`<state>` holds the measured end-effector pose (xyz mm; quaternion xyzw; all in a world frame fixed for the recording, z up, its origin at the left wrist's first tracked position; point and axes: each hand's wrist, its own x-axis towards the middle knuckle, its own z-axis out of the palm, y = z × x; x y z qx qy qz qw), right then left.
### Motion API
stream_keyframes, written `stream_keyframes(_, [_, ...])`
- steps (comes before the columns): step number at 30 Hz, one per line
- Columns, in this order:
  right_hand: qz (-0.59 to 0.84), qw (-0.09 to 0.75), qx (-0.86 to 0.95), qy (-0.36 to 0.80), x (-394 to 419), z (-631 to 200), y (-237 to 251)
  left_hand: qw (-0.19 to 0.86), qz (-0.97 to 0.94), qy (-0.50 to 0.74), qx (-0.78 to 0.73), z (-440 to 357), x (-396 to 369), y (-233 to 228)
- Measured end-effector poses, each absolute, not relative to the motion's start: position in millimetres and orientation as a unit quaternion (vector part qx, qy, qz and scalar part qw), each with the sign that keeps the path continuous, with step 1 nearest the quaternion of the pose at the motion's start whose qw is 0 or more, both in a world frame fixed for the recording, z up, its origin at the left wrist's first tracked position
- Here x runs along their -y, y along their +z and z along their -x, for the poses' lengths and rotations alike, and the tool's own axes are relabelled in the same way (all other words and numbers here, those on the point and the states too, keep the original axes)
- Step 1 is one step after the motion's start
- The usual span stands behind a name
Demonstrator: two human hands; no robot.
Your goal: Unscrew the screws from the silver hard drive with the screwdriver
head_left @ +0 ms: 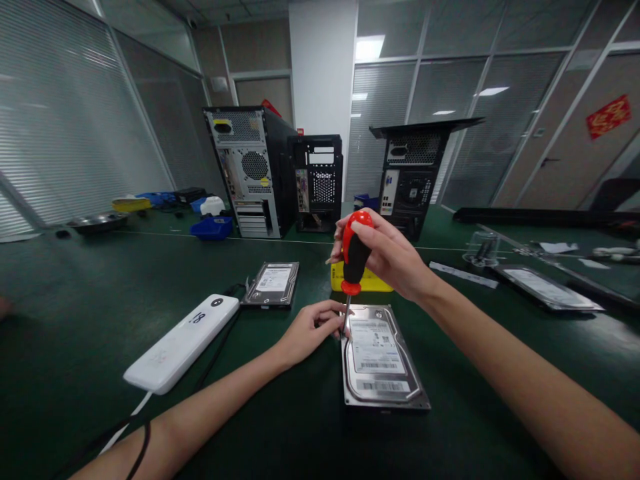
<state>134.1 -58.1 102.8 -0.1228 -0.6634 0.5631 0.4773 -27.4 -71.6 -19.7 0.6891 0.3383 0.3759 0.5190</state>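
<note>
A silver hard drive (377, 353) lies label up on the table in front of me. My right hand (387, 250) is wrapped round the red and black handle of a screwdriver (356, 257), thumb along its side. The screwdriver stands nearly upright, its tip down at the drive's left edge. Beside that tip, my left hand (311, 331) has its fingers bent and closed at the drive's upper left edge. Whatever is between those fingertips is too small to make out. Behind the drive sits a yellow box (375, 280), partly hidden by my right hand.
To the left are a second hard drive (273, 283) and a white power bank (183, 343) with cables. Another drive (547, 288) and a clear cup (483, 250) lie right. Computer cases (280, 173) stand behind, near a blue tray (212, 228).
</note>
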Motion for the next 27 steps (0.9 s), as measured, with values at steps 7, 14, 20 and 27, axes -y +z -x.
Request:
stream_keyframes(7, [0.091,0.49,0.661,0.561,57.4,-130.9,99.3,0.529,-0.683,0.375,-0.336,27.3,69.7,-21.3])
stream_keyframes(14, [0.11,0.456,0.661,0.586,61.5,-131.1,101.3,0.524,-0.68,0.379,-0.346,27.6,69.0,-21.7])
stream_keyframes(20, [0.13,0.506,0.663,0.536,61.0,-128.5,96.7,0.537,-0.665,0.395,-0.336,28.6,68.5,-21.7])
stream_keyframes(27, [0.107,0.473,0.645,0.59,60.4,-130.9,101.2,0.525,-0.672,0.395,-0.343,28.0,67.9,-22.4])
